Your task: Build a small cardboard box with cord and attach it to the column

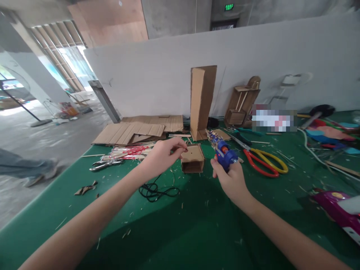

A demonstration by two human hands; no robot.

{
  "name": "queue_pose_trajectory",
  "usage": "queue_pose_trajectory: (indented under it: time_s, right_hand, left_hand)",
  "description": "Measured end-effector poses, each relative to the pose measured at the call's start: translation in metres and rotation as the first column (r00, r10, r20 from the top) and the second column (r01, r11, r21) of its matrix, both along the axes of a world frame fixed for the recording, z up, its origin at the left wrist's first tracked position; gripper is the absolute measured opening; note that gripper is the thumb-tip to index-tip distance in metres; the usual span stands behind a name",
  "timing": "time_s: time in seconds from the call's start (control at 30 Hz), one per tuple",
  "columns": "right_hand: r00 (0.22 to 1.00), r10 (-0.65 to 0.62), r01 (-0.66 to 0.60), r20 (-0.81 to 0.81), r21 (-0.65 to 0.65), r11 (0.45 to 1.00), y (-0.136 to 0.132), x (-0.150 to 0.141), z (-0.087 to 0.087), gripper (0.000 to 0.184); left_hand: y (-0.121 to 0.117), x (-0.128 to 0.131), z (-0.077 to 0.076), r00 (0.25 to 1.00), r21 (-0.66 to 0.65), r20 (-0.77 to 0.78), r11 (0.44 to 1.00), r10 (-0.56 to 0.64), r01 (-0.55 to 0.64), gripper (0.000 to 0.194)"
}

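My right hand (232, 183) is wrapped round a blue hot glue gun (226, 155) with orange parts. Its speckled front points away from me, up and to the left. Over the left edge of a small open-fronted cardboard box (192, 161), my left hand (165, 153) has thumb and forefinger pinched together; anything between the fingertips is too small to make out. A tiny dark spot shows on the box top. Behind the box stands a tall folded cardboard piece (201, 101). Below my left hand lies a loop of black cord (157, 191).
Flat cardboard sheets (135, 129), bundled sticks (129, 151) and metal pliers (105, 164) lie at left. Large scissors (263, 163) with red and yellow handles lie at right, near a purple device (339, 208). A white partition (157, 75) stands behind the green table (180, 236).
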State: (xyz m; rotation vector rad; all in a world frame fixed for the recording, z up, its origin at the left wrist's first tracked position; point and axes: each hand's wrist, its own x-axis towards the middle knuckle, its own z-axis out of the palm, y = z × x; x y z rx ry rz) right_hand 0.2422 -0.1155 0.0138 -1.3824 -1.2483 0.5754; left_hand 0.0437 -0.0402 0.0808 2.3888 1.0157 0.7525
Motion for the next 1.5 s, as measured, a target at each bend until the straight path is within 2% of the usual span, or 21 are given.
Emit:
queue_pose_trajectory:
  time_s: [0.1, 0.2, 0.37, 0.43, 0.5, 0.6, 0.7, 0.8, 0.9, 1.07, 1.13, 1.23, 1.4, 1.5]
  right_hand:
    - [0.999, 0.013, -0.013, 0.048, -0.001, 1.0, -0.001, 0.004, -0.002, 0.024]
    - [0.997, 0.025, -0.025, 0.071, -0.005, 1.0, -0.001, 0.007, -0.001, 0.024]
    - [0.998, 0.062, -0.06, 0.023, -0.093, 0.994, 0.001, 0.011, 0.004, 0.027]
    - [0.996, 0.071, -0.065, 0.049, -0.118, 0.991, 0.004, 0.015, 0.006, 0.029]
    - [0.996, 0.048, -0.039, 0.075, -0.116, 0.992, 0.007, 0.021, 0.007, 0.03]
    - [1.0, 0.004, -0.002, 0.028, -0.098, 0.995, 0.012, 0.028, 0.008, 0.034]
    - [0.998, 0.059, -0.058, 0.001, -0.117, 0.991, 0.013, 0.032, 0.012, 0.037]
    - [0.991, 0.126, -0.117, 0.038, -0.176, 0.977, 0.011, 0.032, 0.018, 0.036]
    - [0.983, 0.14, -0.113, 0.117, -0.216, 0.97, 0.008, 0.033, 0.022, 0.035]
    - [0.962, 0.109, -0.051, 0.252, -0.227, 0.972, 0.006, 0.033, 0.024, 0.038]
    - [0.945, 0.102, -0.035, 0.31, -0.216, 0.976, 0.006, 0.033, 0.03, 0.037]
    - [0.888, 0.11, -0.016, 0.446, -0.21, 0.978, 0.009, 0.035, 0.049, 0.035]
    - [0.764, 0.309, -0.059, 0.566, -0.416, 0.907, 0.023, 0.046, 0.089, 0.036]
    - [0.733, 0.364, -0.078, 0.575, -0.461, 0.884, 0.033, 0.051, 0.105, 0.04]
  left_hand:
    - [-0.001, 0.006, 0.019, 0.996, 0.136, -0.075, 0.989, -0.054, 0.064, 0.017]
    - [0.002, 0.01, 0.026, 0.997, 0.163, -0.066, 0.985, -0.048, 0.058, 0.017]
    - [0.017, 0.008, 0.008, 0.999, 0.057, -0.053, 0.998, -0.01, 0.013, 0.018]
    - [0.023, 0.006, 0.001, 0.999, 0.041, -0.053, 0.999, -0.007, 0.009, 0.019]
    - [0.027, 0.005, -0.004, 0.999, 0.053, -0.047, 0.998, -0.02, 0.022, 0.02]
    - [0.028, 0.007, -0.007, 0.995, 0.13, -0.078, 0.989, -0.066, 0.076, 0.022]
    - [0.025, 0.01, -0.008, 0.984, 0.184, -0.152, 0.976, -0.088, 0.116, 0.024]
    - [0.023, 0.012, -0.01, 0.975, 0.137, -0.201, 0.983, -0.091, 0.12, 0.027]
    - [0.024, 0.012, -0.013, 0.979, 0.105, -0.185, 0.989, -0.083, 0.104, 0.03]
    - [0.028, 0.013, -0.016, 0.974, 0.178, -0.214, 0.978, -0.072, 0.111, 0.022]
    - [0.028, 0.013, -0.015, 0.967, 0.18, -0.243, 0.976, -0.079, 0.125, 0.02]
    - [0.027, 0.013, -0.012, 0.965, 0.166, -0.243, 0.976, -0.1, 0.143, 0.022]
    - [0.029, 0.011, -0.011, 0.975, 0.114, -0.197, 0.985, -0.102, 0.126, 0.02]
    - [0.028, 0.011, -0.011, 0.984, 0.05, -0.145, 0.992, -0.107, 0.115, 0.017]
